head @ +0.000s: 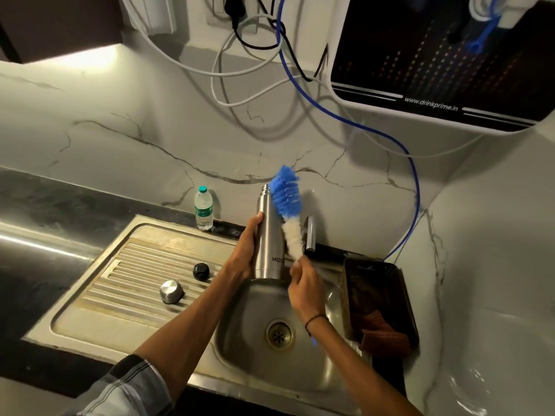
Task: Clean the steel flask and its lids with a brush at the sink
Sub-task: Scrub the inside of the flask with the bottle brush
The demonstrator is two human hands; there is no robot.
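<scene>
My left hand (244, 250) grips the steel flask (268, 235) around its body and holds it upright over the sink basin (240, 334), its mouth uncapped. My right hand (303, 285) holds the bottle brush (286, 202) by its handle. The blue and white bristles lie against the flask's right side, the blue tip beside the neck. On the ribbed drainboard (129, 274) to the left lie a steel cap (171, 292) and a black inner lid (201, 271).
A small plastic water bottle (204, 208) stands at the back of the counter. The tap (310, 234) rises behind the flask. A dark basket (375, 295) with a brown cloth (383, 331) sits right of the basin. Cables and a blue tube (414, 175) hang on the wall.
</scene>
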